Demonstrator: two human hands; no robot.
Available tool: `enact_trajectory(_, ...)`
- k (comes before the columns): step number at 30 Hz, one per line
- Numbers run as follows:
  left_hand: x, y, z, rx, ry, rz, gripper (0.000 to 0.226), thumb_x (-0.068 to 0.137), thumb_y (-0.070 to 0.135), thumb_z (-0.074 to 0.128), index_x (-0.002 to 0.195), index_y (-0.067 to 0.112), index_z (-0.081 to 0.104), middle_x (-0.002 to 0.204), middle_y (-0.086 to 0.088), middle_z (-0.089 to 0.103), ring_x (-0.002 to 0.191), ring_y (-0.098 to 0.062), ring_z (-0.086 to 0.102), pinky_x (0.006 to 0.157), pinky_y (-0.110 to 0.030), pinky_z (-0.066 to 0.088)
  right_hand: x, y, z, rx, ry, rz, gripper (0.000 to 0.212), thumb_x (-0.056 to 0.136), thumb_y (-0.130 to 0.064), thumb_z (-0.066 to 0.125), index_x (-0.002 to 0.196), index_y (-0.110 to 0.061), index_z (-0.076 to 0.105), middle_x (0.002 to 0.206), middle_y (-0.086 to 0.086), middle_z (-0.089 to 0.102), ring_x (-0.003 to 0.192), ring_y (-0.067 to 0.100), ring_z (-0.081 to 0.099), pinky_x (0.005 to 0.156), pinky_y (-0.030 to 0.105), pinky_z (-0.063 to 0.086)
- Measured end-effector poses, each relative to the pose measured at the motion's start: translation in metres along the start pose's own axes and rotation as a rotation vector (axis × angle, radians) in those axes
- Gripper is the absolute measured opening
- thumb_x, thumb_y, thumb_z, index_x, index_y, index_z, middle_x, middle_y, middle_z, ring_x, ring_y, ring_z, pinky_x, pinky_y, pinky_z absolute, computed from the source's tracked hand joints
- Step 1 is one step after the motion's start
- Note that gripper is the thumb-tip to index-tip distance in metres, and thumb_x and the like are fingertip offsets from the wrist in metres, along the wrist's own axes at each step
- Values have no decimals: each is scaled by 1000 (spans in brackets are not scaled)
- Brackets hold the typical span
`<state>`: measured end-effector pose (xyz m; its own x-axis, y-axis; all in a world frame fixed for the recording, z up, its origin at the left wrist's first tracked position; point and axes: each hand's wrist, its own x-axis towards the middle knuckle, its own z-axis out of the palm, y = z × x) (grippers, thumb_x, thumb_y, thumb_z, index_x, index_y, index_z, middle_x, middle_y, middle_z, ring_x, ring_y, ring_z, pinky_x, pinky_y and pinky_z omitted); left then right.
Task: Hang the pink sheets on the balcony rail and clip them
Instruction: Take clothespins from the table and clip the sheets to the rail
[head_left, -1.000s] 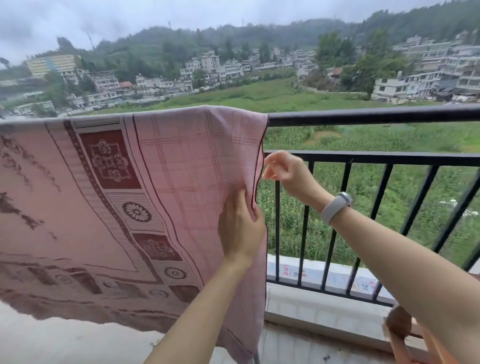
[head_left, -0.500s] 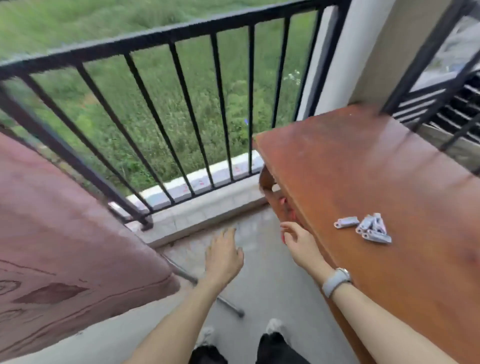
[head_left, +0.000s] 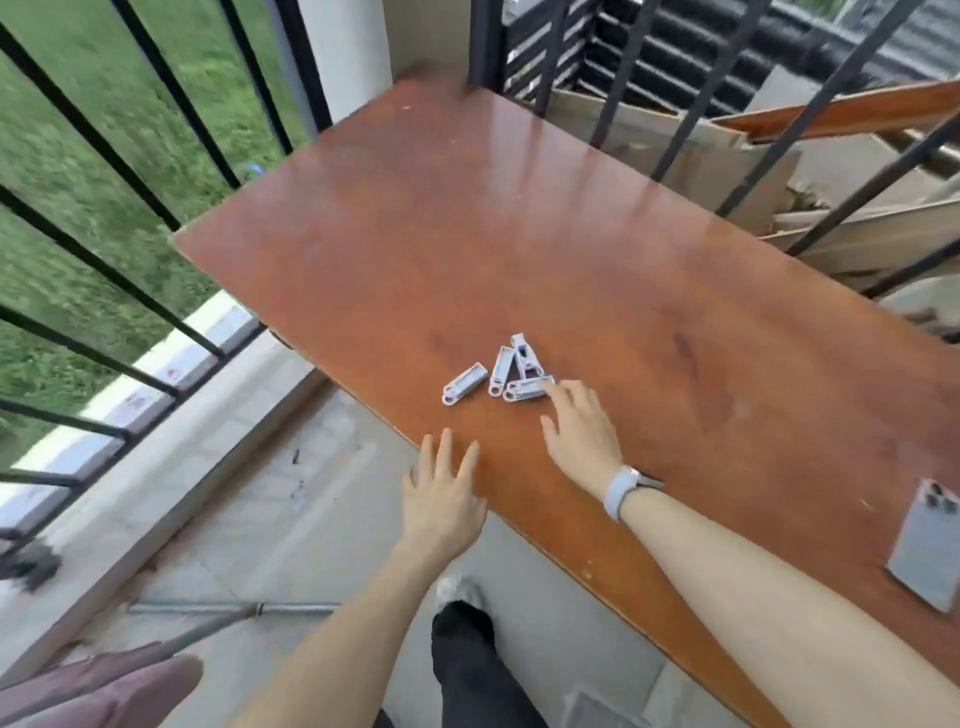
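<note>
Several pale grey clips (head_left: 506, 371) lie in a small heap on the brown wooden table (head_left: 571, 249), one of them (head_left: 464, 383) a little apart to the left. My right hand (head_left: 579, 428) reaches over the table with straight fingers, its fingertips at the nearest clip of the heap. My left hand (head_left: 441, 493) hovers flat with spread fingers over the table's near edge and holds nothing. Only a corner of the pink sheet (head_left: 104, 691) shows at the bottom left. The black balcony rail (head_left: 104, 270) runs along the left.
A phone (head_left: 927, 551) lies face down on the table at the right. Behind the table, black bars (head_left: 685, 104) fence off cardboard and planks (head_left: 857, 156). A metal pole (head_left: 234, 608) lies on the concrete floor. My dark trouser leg (head_left: 467, 660) is below.
My view has swung right from the hung sheet to the table. Both hands have left the sheet and moved over the table, the right one up to the clips.
</note>
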<state>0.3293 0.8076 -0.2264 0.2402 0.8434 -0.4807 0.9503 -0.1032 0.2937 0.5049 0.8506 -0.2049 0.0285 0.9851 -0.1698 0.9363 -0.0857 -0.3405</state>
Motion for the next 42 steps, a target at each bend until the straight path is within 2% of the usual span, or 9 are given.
enact_trajectory(5,-1,-20,7,113,-63,41,67,93,36,40,144,31,-4,153,-3,-18,140,-26,-16,113,-48,9,44,-11,17,-266,44,-202,21,78,-17,64,99,-14,62,99,3,61,94,24,54,73,35,37)
enact_trajectory(10,-3,-32,-5,-39,-24,55,53,94,28,38,143,24,17,155,-3,0,142,-22,-2,112,-41,19,33,-13,19,-389,41,-247,24,62,-23,80,73,-17,60,72,-2,59,70,20,57,59,31,38)
enact_trajectory(14,-19,-50,-21,-415,87,-63,44,93,25,42,136,17,34,143,-4,32,132,-18,30,103,-29,30,15,-56,5,44,17,-120,19,77,-26,69,86,-13,59,86,-1,60,84,19,53,70,33,38)
enact_trajectory(19,-74,-101,-62,-607,364,-167,36,92,20,47,128,17,45,128,3,45,122,-12,41,83,-8,23,-6,-178,-14,805,-149,3,18,80,-17,68,86,-13,51,75,-10,55,71,8,52,64,12,40)
enact_trajectory(23,-125,-172,-101,-578,606,-286,35,88,14,52,123,11,49,123,-5,49,121,-20,44,91,-13,25,-25,-288,-11,946,-327,-187,29,82,-17,65,107,-13,51,80,-6,55,70,-3,53,64,3,40)
enact_trajectory(26,-180,-222,-130,-504,796,-426,36,88,16,52,124,12,49,123,-6,51,117,-21,46,94,-27,35,-42,-369,-3,968,-405,-338,21,84,-14,62,101,-2,58,74,3,57,62,-9,52,63,2,38)
enact_trajectory(32,-288,-264,-157,-305,1221,-695,37,84,30,41,113,14,57,106,-2,60,95,-20,60,79,-34,50,-78,-500,10,1042,-716,-550,10,86,-13,59,93,-11,53,76,2,55,66,17,59,66,29,50)
enact_trajectory(36,-325,-257,-178,-134,1471,-874,24,84,23,47,104,17,59,91,6,62,74,-5,56,57,-24,50,-97,-561,-1,956,-867,-898,16,87,-6,53,99,-16,52,85,5,53,58,8,53,51,14,42)
enact_trajectory(42,-347,-249,-226,-13,1933,-1157,20,82,23,53,95,9,56,88,-4,55,73,-7,47,66,-12,37,-113,-630,-35,841,-1003,-1458,32,83,-12,64,114,-18,57,89,-1,50,57,-9,47,60,5,36)
